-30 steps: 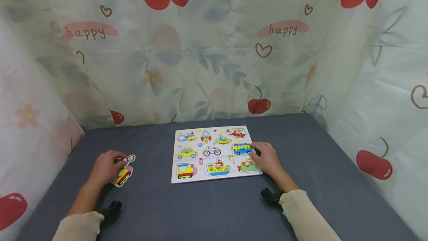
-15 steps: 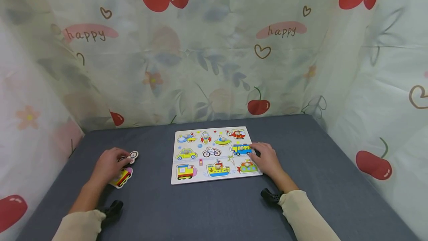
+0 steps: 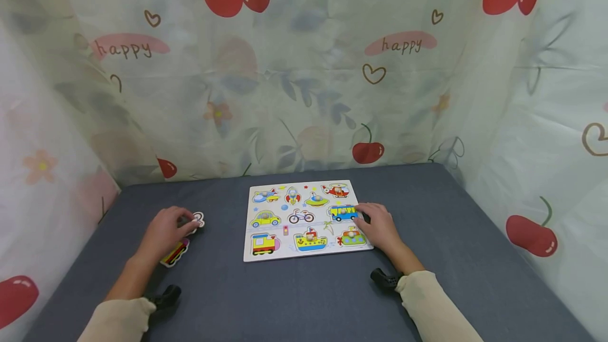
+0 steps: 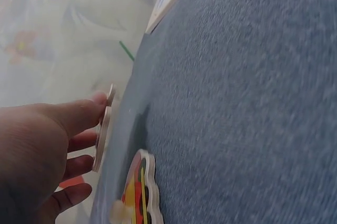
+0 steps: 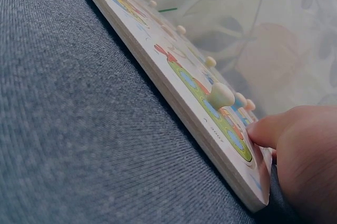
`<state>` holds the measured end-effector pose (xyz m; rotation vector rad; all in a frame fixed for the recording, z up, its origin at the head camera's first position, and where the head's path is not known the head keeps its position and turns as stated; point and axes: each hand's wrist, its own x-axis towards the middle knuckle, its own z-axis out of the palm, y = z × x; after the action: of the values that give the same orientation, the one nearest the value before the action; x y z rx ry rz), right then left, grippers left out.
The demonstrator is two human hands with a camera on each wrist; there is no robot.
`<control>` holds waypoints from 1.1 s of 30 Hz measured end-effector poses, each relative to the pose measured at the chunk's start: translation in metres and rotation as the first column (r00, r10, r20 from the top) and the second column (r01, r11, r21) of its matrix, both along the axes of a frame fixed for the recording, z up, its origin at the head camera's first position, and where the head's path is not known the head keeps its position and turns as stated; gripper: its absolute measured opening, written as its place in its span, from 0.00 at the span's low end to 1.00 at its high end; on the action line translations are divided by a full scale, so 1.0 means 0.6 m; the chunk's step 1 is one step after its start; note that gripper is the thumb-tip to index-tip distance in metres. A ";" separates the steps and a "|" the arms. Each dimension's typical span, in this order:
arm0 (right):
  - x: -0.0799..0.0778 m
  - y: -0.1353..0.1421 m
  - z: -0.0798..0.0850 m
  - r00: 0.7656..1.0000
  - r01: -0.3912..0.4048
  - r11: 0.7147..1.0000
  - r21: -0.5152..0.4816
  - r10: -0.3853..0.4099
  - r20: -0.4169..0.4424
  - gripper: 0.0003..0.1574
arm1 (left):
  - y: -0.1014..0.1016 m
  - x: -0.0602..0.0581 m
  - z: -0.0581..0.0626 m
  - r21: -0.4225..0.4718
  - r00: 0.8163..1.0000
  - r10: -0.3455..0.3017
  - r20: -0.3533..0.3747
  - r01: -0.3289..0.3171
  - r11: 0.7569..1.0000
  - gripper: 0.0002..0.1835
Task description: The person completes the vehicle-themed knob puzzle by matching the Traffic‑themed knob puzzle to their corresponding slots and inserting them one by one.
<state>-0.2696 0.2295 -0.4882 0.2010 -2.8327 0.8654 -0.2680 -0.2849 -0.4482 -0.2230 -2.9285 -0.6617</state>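
My left hand (image 3: pixel 165 232) pinches a bicycle puzzle piece (image 3: pixel 199 219) between thumb and fingertips, mostly covering it. In the left wrist view that piece (image 4: pixel 103 142) appears edge-on, raised off the cloth. Below the hand lies a train puzzle piece (image 4: pixel 138 192) with a pale knob, partly hidden by the hand in the head view. At the right edge of the wooden puzzle board (image 3: pixel 285 255), my right hand (image 3: pixel 380 226) grips the rim. Its thumb (image 5: pixel 266 129) presses on the top, near the green submarine piece (image 5: pixel 210 111); the other fingers are mostly hidden.
The board bears several knobbed vehicle pieces, among them a bus (image 3: pixel 342 212), a boat (image 3: pixel 310 238) and a helicopter (image 3: pixel 336 190). Its bicycle (image 3: pixel 301 216) and train (image 3: pixel 264 244) pictures show no knobs. A cherry-print curtain (image 3: pixel 294 94) surrounds the dark table (image 3: pixel 285 305).
My left hand has moved slightly right with the bicycle piece, away from the train piece, which stays put. My right hand and the board have stayed in place.
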 end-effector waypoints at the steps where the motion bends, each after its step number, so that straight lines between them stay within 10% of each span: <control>1: 0.000 0.000 0.000 1.000 0.001 1.000 0.000 -0.001 0.002 0.27 | 0.003 0.000 0.001 0.003 1.000 -0.003 0.002 0.003 1.000 0.15; 33: 0.000 0.001 0.000 1.000 0.000 1.000 0.000 0.000 0.014 0.27 | 0.114 0.002 -0.006 0.014 0.998 -0.047 -0.053 0.048 0.999 0.14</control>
<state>-0.2698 0.2299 -0.4880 0.1954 -2.8461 0.8700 -0.2670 -0.2166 -0.4517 -0.3042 -2.8752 -0.6738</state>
